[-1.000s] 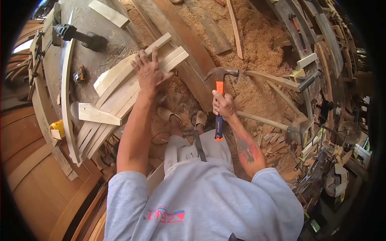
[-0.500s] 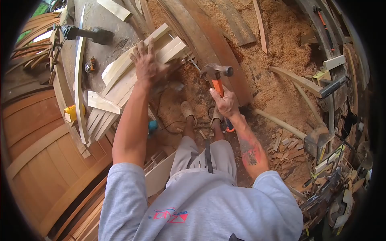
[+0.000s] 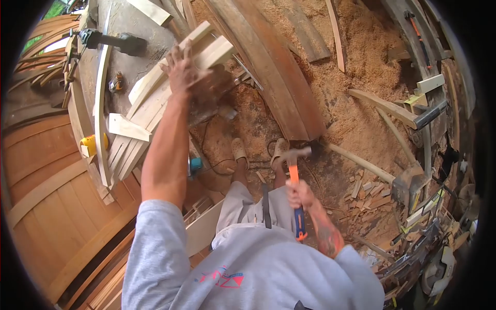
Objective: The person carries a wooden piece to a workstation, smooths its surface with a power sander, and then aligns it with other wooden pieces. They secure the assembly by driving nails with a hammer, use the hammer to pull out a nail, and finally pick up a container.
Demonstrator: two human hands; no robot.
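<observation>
My right hand [image 3: 301, 194] is wrapped round the handle of a claw hammer [image 3: 293, 173], held low in front of my body with its head pointing away from me. The handle is orange and dark blue. Further forward, my left hand [image 3: 182, 71] lies with its fingers spread on a group of pale wooden pieces [image 3: 157, 98]. Beyond that hand, the ends of two thick pale strips [image 3: 216, 51] jut out to the right. A short tapered wood block [image 3: 128, 127] rests across the pieces nearer to me.
A dark cordless tool [image 3: 116, 43], a small yellow-black tool [image 3: 117, 81] and a yellow tape measure [image 3: 94, 145] lie at the left. Wide curved boards [image 3: 279, 72] lie ahead among sawdust [image 3: 361, 57]. A sledgehammer [image 3: 408, 183], wood offcuts [image 3: 368, 194] and a circular saw [image 3: 439, 271] are at the right.
My right hand has drawn the hammer back toward my body, down and slightly right. The left hand and the wooden pieces under it have shifted slightly leftward in view.
</observation>
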